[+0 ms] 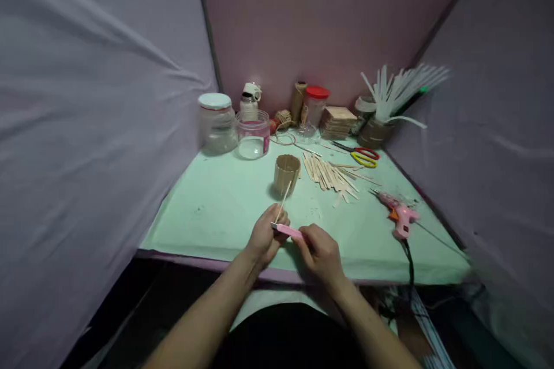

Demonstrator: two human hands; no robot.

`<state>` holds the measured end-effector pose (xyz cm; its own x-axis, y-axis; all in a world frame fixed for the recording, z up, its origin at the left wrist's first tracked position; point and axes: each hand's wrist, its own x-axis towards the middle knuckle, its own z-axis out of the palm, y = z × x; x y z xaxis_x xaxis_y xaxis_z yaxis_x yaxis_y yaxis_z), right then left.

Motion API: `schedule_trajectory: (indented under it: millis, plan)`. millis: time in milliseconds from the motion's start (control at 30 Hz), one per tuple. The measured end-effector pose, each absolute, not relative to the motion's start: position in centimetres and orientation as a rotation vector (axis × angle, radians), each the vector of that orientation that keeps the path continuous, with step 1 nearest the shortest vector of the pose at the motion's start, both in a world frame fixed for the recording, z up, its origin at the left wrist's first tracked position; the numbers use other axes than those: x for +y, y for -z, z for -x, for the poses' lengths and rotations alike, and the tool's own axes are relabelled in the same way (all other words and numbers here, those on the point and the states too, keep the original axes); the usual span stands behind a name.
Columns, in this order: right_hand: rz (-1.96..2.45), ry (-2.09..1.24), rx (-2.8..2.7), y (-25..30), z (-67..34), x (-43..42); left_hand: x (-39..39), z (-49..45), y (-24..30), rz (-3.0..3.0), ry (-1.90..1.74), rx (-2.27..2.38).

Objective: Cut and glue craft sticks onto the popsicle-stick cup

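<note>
My left hand (267, 232) is closed around a thin wooden stick (283, 202), which points up and away from me. In my right hand (321, 251) is a pink utility knife (289, 231). Its short blade lies across the lower end of the stick, close to my left fingers. Just beyond both hands a small brown cup (287, 172) with a ribbed wall stands upright on the table. To the right of the cup lies a loose pile of flat wooden craft sticks (326, 173).
A pink hot glue gun (402, 216) lies at the right with its cord over the front edge. Scissors (363, 155) rest behind it. Along the back stand a lidded jar (215, 127), an open clear tub (253, 135), a red-lidded jar (315, 109) and a pot of glue sticks (389, 95).
</note>
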<state>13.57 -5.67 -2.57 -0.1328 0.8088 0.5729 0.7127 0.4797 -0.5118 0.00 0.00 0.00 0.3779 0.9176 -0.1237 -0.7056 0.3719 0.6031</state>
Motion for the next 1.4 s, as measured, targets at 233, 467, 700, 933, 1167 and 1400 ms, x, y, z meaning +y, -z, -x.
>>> schedule_trajectory:
  millis: [233,467,700,933,1167,1400]
  plan:
    - [1.287,-0.124,-1.873,2.42,-13.66,-5.56,-0.3,0.2,-0.14,-0.522,-1.09,0.491]
    - [1.293,-0.124,-1.866,2.46,-13.61,-5.64,-0.4,0.16,-0.12,-0.545,-1.083,0.503]
    - [1.306,-0.114,-1.862,2.47,-13.59,-5.61,-0.27,0.13,-0.17,-0.557,-1.087,0.512]
    - [1.309,-0.133,-1.855,2.66,-13.68,-5.63,-0.25,0.15,-0.1,-0.551,-1.086,0.505]
    - [1.296,-0.161,-1.853,2.32,-13.76,-5.53,-0.41,-0.06,-0.38,-0.524,-1.135,0.559]
    - [1.295,-0.181,-1.847,2.25,-13.74,-5.49,-0.52,-0.25,-0.26,-0.567,-1.152,0.588]
